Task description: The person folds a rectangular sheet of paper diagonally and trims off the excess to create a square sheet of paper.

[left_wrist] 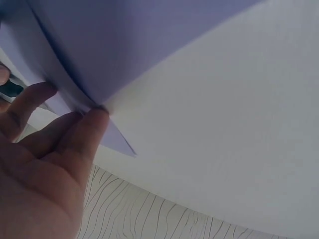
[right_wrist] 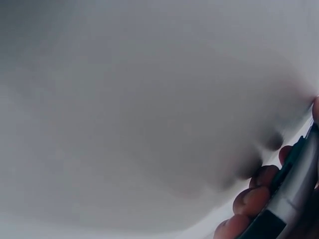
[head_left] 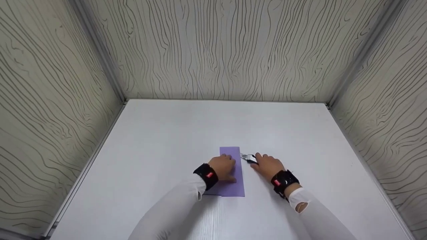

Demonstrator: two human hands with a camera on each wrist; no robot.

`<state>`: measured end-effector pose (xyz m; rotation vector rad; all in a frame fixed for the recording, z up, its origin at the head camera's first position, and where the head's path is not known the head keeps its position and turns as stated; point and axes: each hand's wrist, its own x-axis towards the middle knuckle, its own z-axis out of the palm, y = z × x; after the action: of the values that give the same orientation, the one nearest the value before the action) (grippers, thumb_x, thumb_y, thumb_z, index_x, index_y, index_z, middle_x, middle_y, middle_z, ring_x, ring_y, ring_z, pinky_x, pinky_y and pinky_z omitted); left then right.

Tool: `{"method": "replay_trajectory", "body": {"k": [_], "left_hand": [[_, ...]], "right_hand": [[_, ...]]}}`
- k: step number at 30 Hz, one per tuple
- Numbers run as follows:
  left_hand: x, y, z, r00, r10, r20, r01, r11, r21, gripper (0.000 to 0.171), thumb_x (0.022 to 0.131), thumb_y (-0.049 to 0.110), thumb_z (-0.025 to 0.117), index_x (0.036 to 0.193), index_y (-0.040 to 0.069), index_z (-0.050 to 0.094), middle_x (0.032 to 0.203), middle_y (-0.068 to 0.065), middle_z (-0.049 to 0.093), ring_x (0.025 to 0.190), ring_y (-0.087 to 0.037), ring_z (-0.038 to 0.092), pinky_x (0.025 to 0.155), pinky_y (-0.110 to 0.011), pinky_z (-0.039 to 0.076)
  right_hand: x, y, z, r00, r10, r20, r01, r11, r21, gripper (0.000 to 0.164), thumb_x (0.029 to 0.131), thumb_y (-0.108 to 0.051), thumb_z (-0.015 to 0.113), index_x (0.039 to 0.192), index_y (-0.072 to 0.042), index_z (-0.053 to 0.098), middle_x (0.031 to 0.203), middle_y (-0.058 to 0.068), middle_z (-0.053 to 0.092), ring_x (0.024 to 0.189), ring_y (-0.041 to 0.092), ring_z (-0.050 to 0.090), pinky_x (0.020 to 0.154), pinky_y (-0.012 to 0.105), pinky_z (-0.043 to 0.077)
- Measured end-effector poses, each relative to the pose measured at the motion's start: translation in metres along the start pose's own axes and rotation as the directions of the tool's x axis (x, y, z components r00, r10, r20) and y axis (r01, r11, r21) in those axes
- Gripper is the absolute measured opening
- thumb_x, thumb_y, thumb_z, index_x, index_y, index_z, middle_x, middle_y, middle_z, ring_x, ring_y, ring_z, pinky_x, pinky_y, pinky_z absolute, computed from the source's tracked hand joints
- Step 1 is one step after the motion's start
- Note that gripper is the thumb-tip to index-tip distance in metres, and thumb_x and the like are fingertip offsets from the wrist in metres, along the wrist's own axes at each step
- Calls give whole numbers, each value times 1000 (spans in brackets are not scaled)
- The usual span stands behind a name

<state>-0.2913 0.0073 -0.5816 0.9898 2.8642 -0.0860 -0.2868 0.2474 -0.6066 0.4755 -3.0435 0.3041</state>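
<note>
A folded purple sheet of paper (head_left: 233, 190) lies near the front middle of the white table. My left hand (head_left: 223, 167) rests on it from the left, fingers spread. In the left wrist view, the fingertips of the left hand (left_wrist: 50, 164) press against the paper (left_wrist: 134, 55), whose layers stand slightly apart. Just right of the paper's edge, my right hand (head_left: 269, 165) grips a utility knife (head_left: 248, 158) with a silver and dark body. Its tip points at the paper's upper right edge. The right wrist view shows several fingers curled round the knife (right_wrist: 286, 201).
The white tabletop (head_left: 160, 133) spreads around the paper. Panels with a wood-grain pattern stand at the back (head_left: 213, 50), at the left (head_left: 40, 116) and at the right (head_left: 383, 116).
</note>
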Motion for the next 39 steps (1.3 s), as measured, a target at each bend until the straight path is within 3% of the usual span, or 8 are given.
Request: {"method": "replay_trajectory", "body": {"k": [16, 24, 39], "left_hand": [[0, -1, -1, 1000, 16, -26, -16, 1000, 6, 63, 86, 63, 86, 118, 11, 73, 112, -5, 72, 98, -20, 66, 85, -35, 62], [1, -1, 4, 1000, 13, -19, -13, 1000, 18, 65, 86, 65, 84, 121, 12, 73, 113, -4, 72, 98, -19, 65, 85, -34, 62], [-1, 0, -1, 1000, 19, -19, -18, 1000, 16, 65, 88, 64, 84, 123, 10, 73, 117, -6, 73, 102, -21, 67, 87, -35, 63]], "right_hand": [[2, -6, -3, 999, 25, -29, -25, 1000, -13, 37, 106, -36, 70, 104, -1, 58, 79, 20, 63, 68, 42, 65, 59, 58, 54], [4, -6, -2, 1000, 14, -17, -14, 1000, -5, 38, 107, -36, 69, 108, 1, 58, 80, 19, 63, 68, 40, 65, 59, 56, 55], [12, -1, 3, 999, 25, -25, -25, 1000, -16, 38, 107, -37, 68, 108, 0, 59, 80, 19, 63, 68, 40, 65, 58, 56, 55]]}}
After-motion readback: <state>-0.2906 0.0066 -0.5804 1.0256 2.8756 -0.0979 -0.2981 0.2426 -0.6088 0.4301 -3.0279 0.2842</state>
